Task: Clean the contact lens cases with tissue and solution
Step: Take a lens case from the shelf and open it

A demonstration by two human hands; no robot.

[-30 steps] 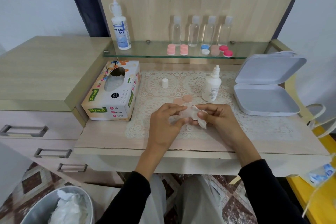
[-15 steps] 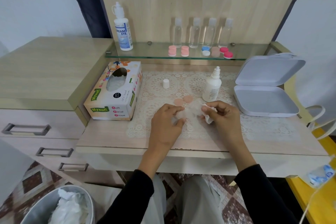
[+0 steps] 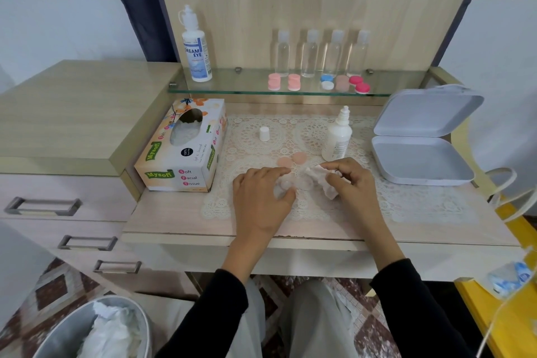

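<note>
A clear contact lens case [image 3: 293, 183] lies on the lace mat [image 3: 406, 200], and my left hand [image 3: 258, 197] pinches its left well. My right hand [image 3: 351, 186] grips a crumpled white tissue [image 3: 322, 180] pressed against the case's right side. Two peach caps [image 3: 292, 160] rest on the mat just beyond my fingers. An uncapped white solution bottle [image 3: 337, 136] stands behind my right hand, with its small white cap [image 3: 264, 134] farther left.
A Mysoft tissue box [image 3: 183, 148] sits at the left and an open grey box [image 3: 421, 148] at the right. The glass shelf [image 3: 232, 87] carries a Dream Eye bottle [image 3: 196, 46], several clear bottles [image 3: 322, 52] and coloured lens cases [image 3: 319, 84]. A bin [image 3: 72, 331] with tissues stands below left.
Both hands have come down from above the mat, so the case now rests on it. The right hand keeps working the tissue at the case's right side.
</note>
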